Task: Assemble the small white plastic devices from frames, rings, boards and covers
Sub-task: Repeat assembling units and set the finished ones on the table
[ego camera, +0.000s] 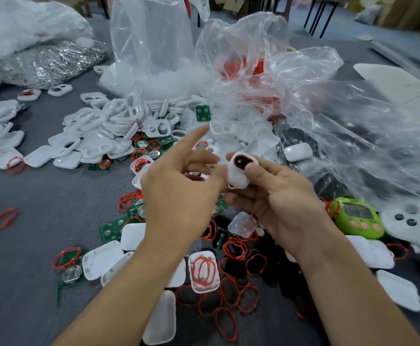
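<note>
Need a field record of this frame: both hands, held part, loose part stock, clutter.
right hand: grips the white device, thumb on its top face
white device: red ring visible around the dark opening on top
left hand: index finger extended, other fingers reach toward the device; unclear if it holds anything
white frames: heaped beyond the hands
green boards: scattered among the frames and under the hands
red rings: loose near the forearms
covers: scattered near the left forearm
plastic bags: behind and right
green toy: right

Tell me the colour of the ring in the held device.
Red ring, head view; the right hand holds the white device.
</note>
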